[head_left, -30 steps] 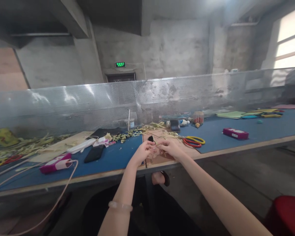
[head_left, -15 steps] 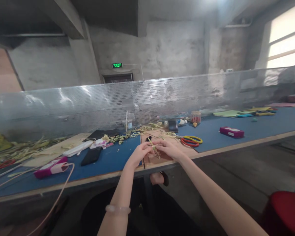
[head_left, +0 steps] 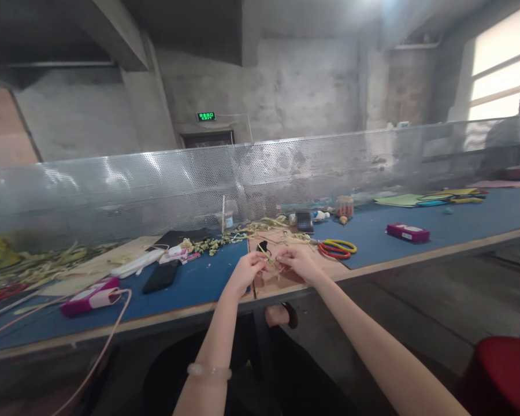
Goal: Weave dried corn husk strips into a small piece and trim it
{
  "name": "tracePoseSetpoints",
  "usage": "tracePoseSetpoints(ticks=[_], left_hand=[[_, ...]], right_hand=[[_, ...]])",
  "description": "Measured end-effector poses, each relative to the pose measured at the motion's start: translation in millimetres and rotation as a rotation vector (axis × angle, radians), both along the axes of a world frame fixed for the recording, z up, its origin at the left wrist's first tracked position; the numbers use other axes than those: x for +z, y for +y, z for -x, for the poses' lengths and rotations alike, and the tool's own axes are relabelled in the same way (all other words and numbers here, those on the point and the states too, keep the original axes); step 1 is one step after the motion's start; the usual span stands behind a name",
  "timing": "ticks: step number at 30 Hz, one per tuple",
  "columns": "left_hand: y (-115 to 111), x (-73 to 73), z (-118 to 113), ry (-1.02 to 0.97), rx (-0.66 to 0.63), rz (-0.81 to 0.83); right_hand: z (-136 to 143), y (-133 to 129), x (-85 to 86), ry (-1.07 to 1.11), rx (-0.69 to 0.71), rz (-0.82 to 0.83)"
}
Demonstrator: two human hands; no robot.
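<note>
Over the brown board (head_left: 329,263) near the table's front edge, my two hands work close together on a small piece of thin yellow-green straw-like strips (head_left: 264,250). My left hand (head_left: 248,271) pinches the piece between thumb and fingers. From the other side, my right hand (head_left: 299,264) has its fingertips closed on the strips. Fingers hide part of the piece, and its exact form is too small to make out. A small black object (head_left: 262,245) lies just beyond my left fingertips. Yellow- and red-handled scissors (head_left: 337,248) rest to the right of my right hand.
Loose pale strips (head_left: 266,224) lie along the back below a perforated metal screen (head_left: 286,167). To the left are a black phone (head_left: 162,276) and a magenta box (head_left: 91,296) with a cable. Another magenta box (head_left: 408,232) is at right. A red stool (head_left: 502,375) stands below.
My right fingers have drawn slightly back from the left ones, so more of the strips shows between the hands. My left hand stays nearly in place, still pinching.
</note>
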State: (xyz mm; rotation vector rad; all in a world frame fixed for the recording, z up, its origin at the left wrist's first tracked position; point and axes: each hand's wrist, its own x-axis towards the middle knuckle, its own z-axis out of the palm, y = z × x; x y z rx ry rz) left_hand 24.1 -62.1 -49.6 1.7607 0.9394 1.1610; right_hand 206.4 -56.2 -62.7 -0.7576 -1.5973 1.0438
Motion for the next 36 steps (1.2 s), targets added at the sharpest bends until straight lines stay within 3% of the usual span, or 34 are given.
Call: tracePoseSetpoints(ticks=[6,17,27,36], left_hand=[[0.8,-0.9,0.0,0.007,0.012,0.000],[-2.3,2.5,1.0,-0.028,-0.012,0.051],[-1.4,2.0,1.1,-0.030,-0.030,0.040],[-1.2,-0.3,2.2,-0.029,-0.009,0.052]], right_hand=[[0.5,-1.2,-1.0,-0.069,-0.005,0.035],[-0.3,-5.5,3.5,-0.125,0.182,0.005],[-0.9,-14.2,11.4,-0.201,0.219,-0.070],[0.7,-23.3,17.7,-0.242,0.079,-0.051]])
